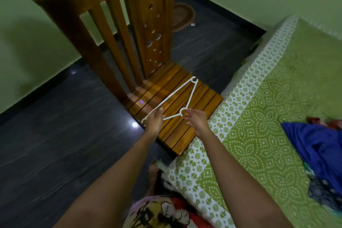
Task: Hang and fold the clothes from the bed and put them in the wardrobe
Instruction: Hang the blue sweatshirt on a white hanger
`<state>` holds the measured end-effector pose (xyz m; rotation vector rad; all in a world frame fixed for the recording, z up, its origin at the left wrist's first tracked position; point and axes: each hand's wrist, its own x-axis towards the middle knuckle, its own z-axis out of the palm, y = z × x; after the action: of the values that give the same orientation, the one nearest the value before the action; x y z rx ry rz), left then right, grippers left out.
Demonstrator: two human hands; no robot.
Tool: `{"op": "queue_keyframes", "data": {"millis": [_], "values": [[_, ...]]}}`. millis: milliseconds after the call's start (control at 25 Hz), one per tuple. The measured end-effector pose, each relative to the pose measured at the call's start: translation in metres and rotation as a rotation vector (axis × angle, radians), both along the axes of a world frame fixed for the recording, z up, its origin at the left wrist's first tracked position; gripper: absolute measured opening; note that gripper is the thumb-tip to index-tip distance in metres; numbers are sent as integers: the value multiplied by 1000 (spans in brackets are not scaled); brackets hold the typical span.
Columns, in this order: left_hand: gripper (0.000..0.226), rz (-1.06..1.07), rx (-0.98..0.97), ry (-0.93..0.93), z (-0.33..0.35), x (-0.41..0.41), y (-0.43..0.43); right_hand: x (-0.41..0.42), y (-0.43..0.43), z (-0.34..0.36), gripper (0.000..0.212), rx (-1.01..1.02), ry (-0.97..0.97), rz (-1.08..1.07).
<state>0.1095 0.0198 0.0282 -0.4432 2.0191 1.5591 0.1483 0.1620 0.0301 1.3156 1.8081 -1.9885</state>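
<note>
On the slatted seat of a brown wooden chair (185, 126), which stands against the side of the bed (259, 116), lie thin white plastic hangers (191, 95). They look like two overlapping hangers, though the crossing thin bars make the count hard to tell. One hook loop points toward the chair back and another sits near the front of the seat.

The person's left hand (154, 119) has its fingers curled around the lower end of the hanger bars and grips them at the seat's left edge. The right hand (196, 119) reaches in with loose, nearly straight fingers and holds nothing. Its fingertips are just beside the nearer hook loop; contact cannot be made out.

The bed carries a green and white patterned sheet. Near its right side a crumpled bright blue garment (314, 146) lies in a heap, with a dark patterned cloth (325, 190) below it and a scrap of red fabric (314, 119) just above. A brown oval mat (183, 16) lies on the dark tiled floor (55, 144) behind the chair.
</note>
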Motion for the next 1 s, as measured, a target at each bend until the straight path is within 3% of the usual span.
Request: {"op": "queue_keyframes", "data": {"millis": [200,440,640,800,960,1000], "values": [[27,-353,-251,80,-69,-54,15,-36,13,-64,23,243,-194,92],[33,-725,-337,-4,-150,-70,33,-38,31,-140,35,575,-397,504],[38,-851,-453,219,-188,-68,38,-42,41,-173,30,824,-579,844],[23,-882,-512,209,-197,-72,43,-32,35,-183,26,997,-566,1112],[12,-841,-478,167,-200,-64,42,-24,26,-179,22,1175,-493,1135],[15,-854,-489,174,-200,-62,41,-22,24,-178,26,1138,-498,1168]]}}
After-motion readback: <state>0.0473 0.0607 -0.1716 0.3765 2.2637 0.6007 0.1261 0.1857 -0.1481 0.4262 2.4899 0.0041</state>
